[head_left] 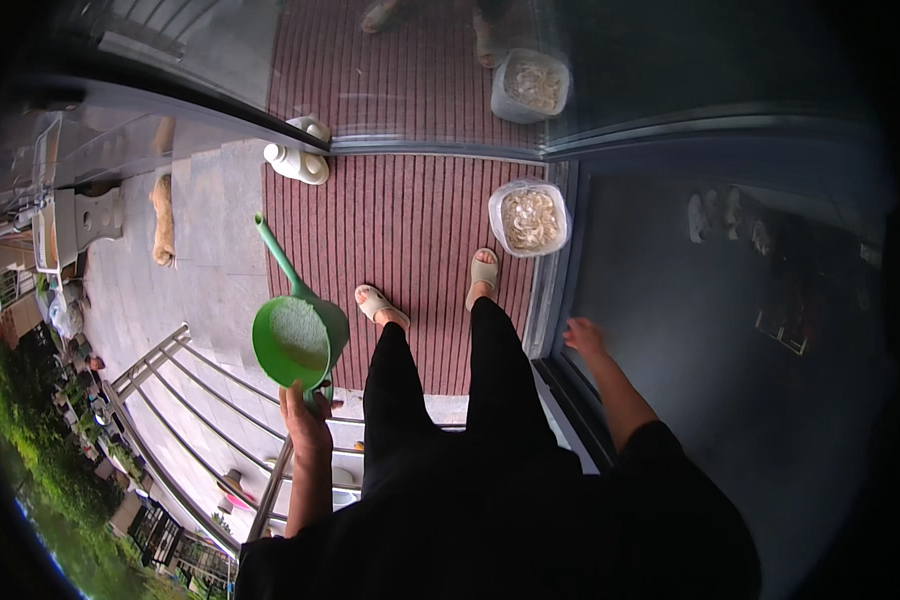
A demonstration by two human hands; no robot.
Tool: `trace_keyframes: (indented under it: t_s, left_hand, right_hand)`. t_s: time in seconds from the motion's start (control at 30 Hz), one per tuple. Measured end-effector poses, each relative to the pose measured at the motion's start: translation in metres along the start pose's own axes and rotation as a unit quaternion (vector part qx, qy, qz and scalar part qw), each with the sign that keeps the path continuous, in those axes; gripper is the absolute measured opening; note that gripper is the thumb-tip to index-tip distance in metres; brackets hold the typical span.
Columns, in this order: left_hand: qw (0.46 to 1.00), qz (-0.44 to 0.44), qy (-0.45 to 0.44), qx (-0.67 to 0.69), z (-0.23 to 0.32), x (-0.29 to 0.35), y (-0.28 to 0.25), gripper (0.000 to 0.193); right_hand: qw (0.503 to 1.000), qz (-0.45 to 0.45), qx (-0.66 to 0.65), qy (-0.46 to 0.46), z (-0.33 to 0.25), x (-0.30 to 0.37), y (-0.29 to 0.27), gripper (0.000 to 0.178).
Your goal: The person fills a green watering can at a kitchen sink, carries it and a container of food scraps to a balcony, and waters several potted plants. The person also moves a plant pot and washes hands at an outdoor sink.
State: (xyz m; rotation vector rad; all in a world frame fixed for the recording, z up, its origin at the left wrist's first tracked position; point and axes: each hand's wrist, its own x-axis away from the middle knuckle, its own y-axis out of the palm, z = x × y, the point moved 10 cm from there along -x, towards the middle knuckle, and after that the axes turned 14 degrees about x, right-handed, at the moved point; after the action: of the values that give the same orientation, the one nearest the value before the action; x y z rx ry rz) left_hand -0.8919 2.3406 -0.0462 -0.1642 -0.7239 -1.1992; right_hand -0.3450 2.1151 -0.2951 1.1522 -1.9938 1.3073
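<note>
My left hand is closed round the handle of a green watering can, held out at the left. The can's long spout points away from me, toward the far left. Pale, cloudy-looking water shows through its round open top. At the right, my right hand hangs beside the dark glass panel's frame with nothing in it. Its fingers are loosely apart; whether they touch the frame I cannot tell.
I stand in slippers on a ribbed reddish mat. A lined bin with pale scraps stands far right on it, a white jug far left. A metal railing runs along my left. Glass ahead reflects things; a tan roll lies on the tiles.
</note>
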Motion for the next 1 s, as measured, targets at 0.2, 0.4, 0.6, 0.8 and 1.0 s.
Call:
trace_keyframes:
  t_s: [0.2, 0.4, 0.6, 0.8, 1.0]
  left_hand:
    - [0.998, 0.042, -0.033, 0.015, -0.059, -0.003, -0.015, 0.040]
    - [0.994, 0.097, -0.047, 0.013, -0.100, -0.009, 0.006, 0.034]
    - [0.990, 0.118, -0.058, 0.046, -0.117, -0.033, 0.000, 0.032]
    - [0.988, 0.119, -0.031, 0.090, -0.115, -0.037, -0.023, 0.024]
    - [0.982, 0.155, -0.023, 0.103, -0.096, -0.021, -0.078, 0.026]
  right_hand:
    - [0.974, -0.085, -0.132, 0.166, -0.027, -0.127, 0.111, 0.039]
    - [0.954, -0.052, -0.218, 0.197, -0.014, -0.234, 0.156, 0.042]
    - [0.857, -0.007, -0.480, 0.188, -0.001, -0.291, 0.183, 0.019]
    - [0.903, -0.003, -0.394, 0.168, -0.023, -0.287, 0.175, 0.020]
    - [0.957, 0.071, -0.263, 0.101, -0.056, -0.212, 0.166, 0.044]
